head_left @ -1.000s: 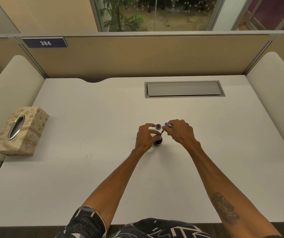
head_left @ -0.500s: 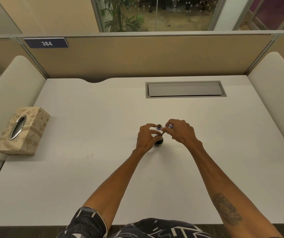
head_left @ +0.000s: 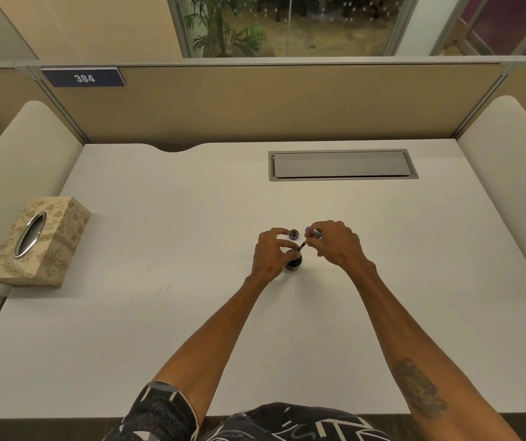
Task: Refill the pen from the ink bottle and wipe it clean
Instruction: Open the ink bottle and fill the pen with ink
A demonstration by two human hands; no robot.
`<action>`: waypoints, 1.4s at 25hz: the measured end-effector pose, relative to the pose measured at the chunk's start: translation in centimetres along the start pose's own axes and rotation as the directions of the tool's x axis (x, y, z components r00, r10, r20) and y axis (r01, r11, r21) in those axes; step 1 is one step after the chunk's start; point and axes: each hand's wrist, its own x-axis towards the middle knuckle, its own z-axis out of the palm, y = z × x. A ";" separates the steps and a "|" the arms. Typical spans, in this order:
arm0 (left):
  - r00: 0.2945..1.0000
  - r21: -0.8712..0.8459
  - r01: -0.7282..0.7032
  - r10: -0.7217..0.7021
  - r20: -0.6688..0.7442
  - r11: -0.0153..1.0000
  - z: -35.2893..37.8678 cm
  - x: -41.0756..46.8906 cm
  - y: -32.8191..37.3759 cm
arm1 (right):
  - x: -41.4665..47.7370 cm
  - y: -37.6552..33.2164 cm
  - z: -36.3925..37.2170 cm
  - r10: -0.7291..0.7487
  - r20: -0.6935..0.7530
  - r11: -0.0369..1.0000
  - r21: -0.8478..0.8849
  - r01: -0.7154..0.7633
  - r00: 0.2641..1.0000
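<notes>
- Head view, looking down at a white desk (head_left: 160, 313); only one view here.
- Ink bottle (head_left: 294, 264) stands upright at desk centre: small, dark, round. Its mouth is uncovered.
- Left hand (head_left: 271, 254) is wrapped around the bottle from the left side, thumb and fingers touching it, bracing it on the desk.
- Right hand (head_left: 335, 243) pinches the pen (head_left: 303, 245) between thumb and fingertips. The pen is tilted, its lower end pointing down-left at the bottle mouth. Tip is at or in the opening; too small to tell whether it is in the ink.
- A bluish-purple part (head_left: 314, 232) sticks out past the right fingers at the upper end; cannot tell if it belongs to the pen body or is a separate piece.
- Bottle cap (head_left: 294, 234) lies on the desk just behind the bottle, open side up, between the two hands, touching neither as far as I can see.
- Tissue box (head_left: 37, 241), patterned beige with oval slot, sits at the left desk edge, well apart from the hands.
- Grey cable-tray lid (head_left: 341, 164) set flush in the desk further back.
- Partition behind carries a blue plate reading 384 (head_left: 84, 78).
</notes>
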 end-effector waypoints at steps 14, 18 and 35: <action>1.000 0.009 -0.002 0.002 0.005 1.000 -0.1 -0.1 0.3 | 0.3 0.2 0.3 0.039 0.016 0.998 -0.041 -0.038 0.999; 1.000 0.002 -0.012 0.012 -0.001 1.000 0.0 -0.2 0.2 | 0.3 0.3 0.4 0.065 0.041 0.998 0.003 -0.065 0.997; 0.999 -0.020 -0.015 0.014 -0.030 1.000 0.8 0.0 -0.7 | -0.2 0.7 0.9 -0.015 -0.003 0.995 0.097 0.015 1.000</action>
